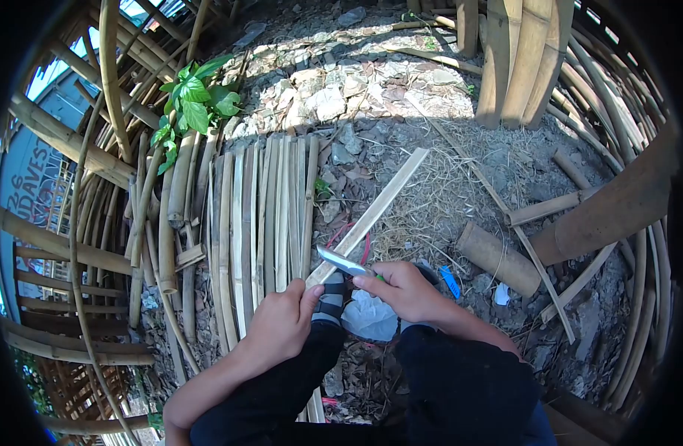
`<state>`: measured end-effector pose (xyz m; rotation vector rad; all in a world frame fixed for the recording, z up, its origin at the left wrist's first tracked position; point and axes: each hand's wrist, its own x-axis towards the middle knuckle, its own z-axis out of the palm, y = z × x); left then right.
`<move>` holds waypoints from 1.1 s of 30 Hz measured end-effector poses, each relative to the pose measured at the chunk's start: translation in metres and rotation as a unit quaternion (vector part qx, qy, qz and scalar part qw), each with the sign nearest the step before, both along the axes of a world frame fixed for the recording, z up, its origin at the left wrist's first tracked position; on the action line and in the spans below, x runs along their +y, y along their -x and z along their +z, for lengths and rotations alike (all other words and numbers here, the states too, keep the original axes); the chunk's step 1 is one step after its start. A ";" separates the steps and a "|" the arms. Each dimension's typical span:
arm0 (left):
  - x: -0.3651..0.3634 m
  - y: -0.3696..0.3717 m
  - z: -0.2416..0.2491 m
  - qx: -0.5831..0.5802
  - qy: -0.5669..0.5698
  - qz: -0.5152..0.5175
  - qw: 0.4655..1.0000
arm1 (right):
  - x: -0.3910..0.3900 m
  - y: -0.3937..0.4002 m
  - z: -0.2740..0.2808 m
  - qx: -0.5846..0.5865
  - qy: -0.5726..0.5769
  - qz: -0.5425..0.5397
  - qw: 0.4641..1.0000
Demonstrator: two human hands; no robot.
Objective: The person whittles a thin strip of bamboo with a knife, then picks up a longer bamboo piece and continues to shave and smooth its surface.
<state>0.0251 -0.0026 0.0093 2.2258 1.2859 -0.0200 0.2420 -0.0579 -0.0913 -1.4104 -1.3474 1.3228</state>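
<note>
Hands working a knife against a bamboo strip.

Sitting on stony ground, the person is gripping the near end of the bamboo strip (371, 215) with the left hand (280, 325), fingers clamped around it just above the knees, while the strip is running up and away toward the sunlit rubble. The right hand (407, 290) is closing tightly on the handle of the knife (340, 262), whose blade is lying across the strip just beyond the left thumb, touching its edge. Left of the strip, a row of split bamboo slats (256, 223) is lying side by side on the ground. Right of the strip, a short bamboo section (499, 259) is resting near the straw litter. Beneath the strip, between the person's feet, a crumpled white bag (369, 316) is showing.
</note>
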 end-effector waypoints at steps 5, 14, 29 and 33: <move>0.001 -0.002 0.003 0.001 0.011 0.006 1.000 | -0.003 0.001 0.005 -0.024 -0.030 -0.030 0.999; 0.003 0.007 0.000 -0.004 0.001 0.015 1.000 | -0.001 -0.007 0.006 -0.047 -0.032 -0.087 0.995; 0.001 0.003 0.000 -0.010 0.070 0.014 0.997 | -0.002 0.001 0.004 -0.014 -0.044 -0.020 0.999; 0.001 0.005 0.000 -0.012 0.076 0.023 0.997 | 0.000 -0.003 -0.003 -0.041 -0.043 -0.047 0.997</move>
